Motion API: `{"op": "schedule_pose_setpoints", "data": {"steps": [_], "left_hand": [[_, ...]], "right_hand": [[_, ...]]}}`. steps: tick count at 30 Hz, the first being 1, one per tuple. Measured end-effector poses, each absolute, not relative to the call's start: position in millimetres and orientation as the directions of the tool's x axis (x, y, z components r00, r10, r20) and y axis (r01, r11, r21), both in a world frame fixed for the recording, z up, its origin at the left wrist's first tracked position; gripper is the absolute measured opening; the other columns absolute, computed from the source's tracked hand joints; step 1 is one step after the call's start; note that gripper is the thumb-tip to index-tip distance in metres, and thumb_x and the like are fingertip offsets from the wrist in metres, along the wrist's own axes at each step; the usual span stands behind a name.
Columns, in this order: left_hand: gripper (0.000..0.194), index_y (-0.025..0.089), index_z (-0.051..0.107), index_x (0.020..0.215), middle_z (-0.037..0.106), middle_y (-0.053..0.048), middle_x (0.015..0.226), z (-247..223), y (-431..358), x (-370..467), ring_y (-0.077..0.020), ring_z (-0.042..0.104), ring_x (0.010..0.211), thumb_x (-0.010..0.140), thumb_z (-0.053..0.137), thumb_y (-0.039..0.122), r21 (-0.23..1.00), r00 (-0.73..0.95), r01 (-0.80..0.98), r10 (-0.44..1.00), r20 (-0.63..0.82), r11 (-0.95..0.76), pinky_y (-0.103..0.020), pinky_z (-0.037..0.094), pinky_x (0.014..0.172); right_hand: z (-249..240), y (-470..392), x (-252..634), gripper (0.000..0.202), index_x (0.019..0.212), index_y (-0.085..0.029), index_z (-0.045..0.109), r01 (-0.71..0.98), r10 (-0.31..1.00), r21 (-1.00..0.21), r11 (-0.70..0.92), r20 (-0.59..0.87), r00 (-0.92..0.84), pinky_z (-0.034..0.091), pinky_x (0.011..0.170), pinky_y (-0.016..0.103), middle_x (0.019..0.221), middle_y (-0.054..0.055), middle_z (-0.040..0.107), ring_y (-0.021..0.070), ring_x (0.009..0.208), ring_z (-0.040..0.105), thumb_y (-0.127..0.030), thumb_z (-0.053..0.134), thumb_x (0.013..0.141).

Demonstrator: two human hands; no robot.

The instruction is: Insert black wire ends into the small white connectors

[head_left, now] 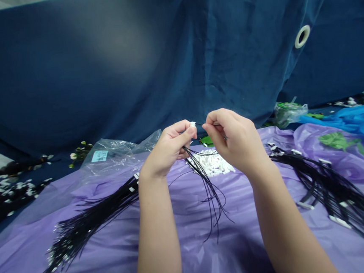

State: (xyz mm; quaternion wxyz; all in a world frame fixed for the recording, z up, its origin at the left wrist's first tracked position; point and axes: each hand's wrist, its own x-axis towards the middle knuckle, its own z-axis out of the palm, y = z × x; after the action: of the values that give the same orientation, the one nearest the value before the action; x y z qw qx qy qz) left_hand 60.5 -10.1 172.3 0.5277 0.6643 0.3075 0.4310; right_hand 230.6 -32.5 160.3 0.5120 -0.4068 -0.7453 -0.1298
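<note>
Between the thumb and fingers of my left hand [172, 146] is a small white connector housing [193, 124]. Several thin black wires [207, 185] hang down from the same hand, their lower ends loose. My right hand [235, 138], close by on the right, pinches a black wire [199, 124] that runs to the white housing. Whether its tip sits inside the housing is too small to tell. Below and behind both hands, a heap of small white housings [214, 163] lies on the purple sheet [195, 220].
To the left lies a bundle of black wires [93, 220]; to the right, wires with white connectors [326, 183]. A clear plastic bag [122, 152] with a blue label sits at back left. Blue plastic [355, 121] lies at far right. A dark blue curtain [162, 61] hangs behind.
</note>
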Motion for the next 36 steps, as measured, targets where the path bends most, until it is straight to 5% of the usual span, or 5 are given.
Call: {"op": "schedule_pose_setpoints", "data": {"steps": [7, 13, 20, 30, 36], "left_hand": [[0.026, 0.018, 0.05, 0.074, 0.025, 0.008, 0.052, 173.2, -5.7, 65.9, -0.0025, 0.018, 0.04, 0.087, 0.058, 0.039, 0.966, 0.418, -0.111, 0.87, 0.26, -0.235, -0.015, 0.016, 0.039], [0.025, 0.02, 0.049, 0.075, 0.022, 0.009, 0.049, 174.8, -2.8, 67.0, -0.002, 0.017, 0.037, 0.088, 0.056, 0.041, 0.949, 0.234, -0.198, 0.928, 0.29, -0.246, -0.014, 0.021, 0.037], [0.028, 0.021, 0.047, 0.077, 0.022, 0.01, 0.045, 176.8, -4.2, 67.0, -0.0016, 0.02, 0.033, 0.089, 0.054, 0.046, 0.932, 0.103, -0.242, 0.948, 0.301, -0.269, -0.014, 0.028, 0.037], [0.032, 0.021, 0.046, 0.077, 0.025, 0.01, 0.045, 172.6, 1.8, 72.9, -0.0017, 0.024, 0.031, 0.088, 0.054, 0.049, 0.923, -0.005, -0.278, 0.961, 0.277, -0.268, -0.012, 0.026, 0.034], [0.031, 0.02, 0.044, 0.079, 0.024, 0.011, 0.047, 176.1, 1.0, 74.6, -0.0003, 0.02, 0.031, 0.088, 0.055, 0.047, 0.914, 0.075, -0.381, 0.98, 0.182, -0.141, -0.011, 0.019, 0.032]], "right_hand": [[158.9, -29.5, 230.4, 0.005, 0.093, -0.02, 0.055, 0.729, 0.499, -0.265, 0.631, 0.859, -0.12, 0.04, 0.061, 0.026, 0.084, 0.002, 0.062, 0.0138, 0.07, 0.055, -0.024, 0.052, 0.092], [166.9, -39.9, 233.1, 0.015, 0.102, -0.021, 0.058, 0.733, 0.32, -0.201, 0.65, 0.947, -0.024, 0.045, 0.076, 0.036, 0.104, 0.01, 0.06, 0.0232, 0.095, 0.056, -0.025, 0.055, 0.088], [172.7, -60.8, 224.6, 0.022, 0.069, -0.021, 0.061, 0.837, 0.453, -0.186, 0.514, 0.888, -0.081, 0.036, 0.075, 0.038, 0.079, 0.004, 0.064, 0.021, 0.081, 0.053, -0.032, 0.06, 0.088], [172.8, -64.0, 219.5, 0.015, 0.073, -0.021, 0.064, 0.662, 0.74, -0.458, 0.594, 0.633, -0.226, 0.035, 0.057, 0.026, 0.071, -0.001, 0.061, 0.0122, 0.062, 0.051, -0.029, 0.063, 0.085], [166.9, -54.4, 213.9, 0.005, 0.083, -0.022, 0.065, 0.648, 0.745, -0.483, 0.589, 0.635, -0.204, 0.036, 0.06, 0.025, 0.077, -0.001, 0.063, 0.0124, 0.067, 0.053, -0.024, 0.062, 0.085]]}}
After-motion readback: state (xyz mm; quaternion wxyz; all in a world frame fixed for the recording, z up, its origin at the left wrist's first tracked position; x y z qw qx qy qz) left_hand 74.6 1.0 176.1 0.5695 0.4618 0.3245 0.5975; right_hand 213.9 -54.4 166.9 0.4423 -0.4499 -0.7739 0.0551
